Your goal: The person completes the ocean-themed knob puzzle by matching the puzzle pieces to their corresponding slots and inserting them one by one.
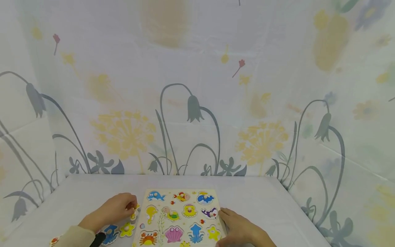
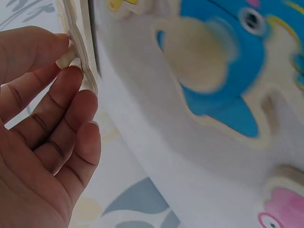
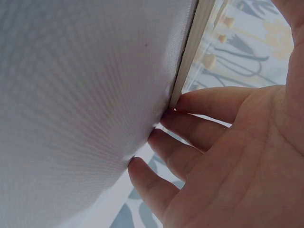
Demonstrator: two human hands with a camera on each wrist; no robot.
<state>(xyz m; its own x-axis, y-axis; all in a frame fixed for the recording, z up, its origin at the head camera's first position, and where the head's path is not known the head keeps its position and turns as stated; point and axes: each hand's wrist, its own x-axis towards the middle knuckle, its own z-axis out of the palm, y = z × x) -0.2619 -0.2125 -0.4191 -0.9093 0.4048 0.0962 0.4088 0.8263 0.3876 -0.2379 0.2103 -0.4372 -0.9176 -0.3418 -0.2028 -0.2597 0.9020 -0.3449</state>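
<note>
My left hand (image 1: 115,209) is at the left side of the wooden peg puzzle board (image 1: 182,219). Its thumb and index finger pinch the pale knob of a thin puzzle piece (image 2: 80,45), seen edge-on in the left wrist view. From the head, that puzzle piece (image 1: 134,213) shows yellow with a pale rim, partly hidden by the fingers. At the board's right edge lies my right hand (image 1: 242,228). Its fingers (image 3: 218,102) are extended, with fingertips right at the board's side and the tabletop, and the thumb is near the lower right corner.
A blue octopus-like piece (image 1: 110,234) and a yellow star piece (image 1: 127,229) lie left of the board. Another piece (image 1: 54,240) shows partly beside the left sleeve (image 1: 77,236). Pictures of sea animals, several with knobs, cover the board. A flower-patterned curtain (image 1: 197,137) stands behind the white table (image 1: 102,188).
</note>
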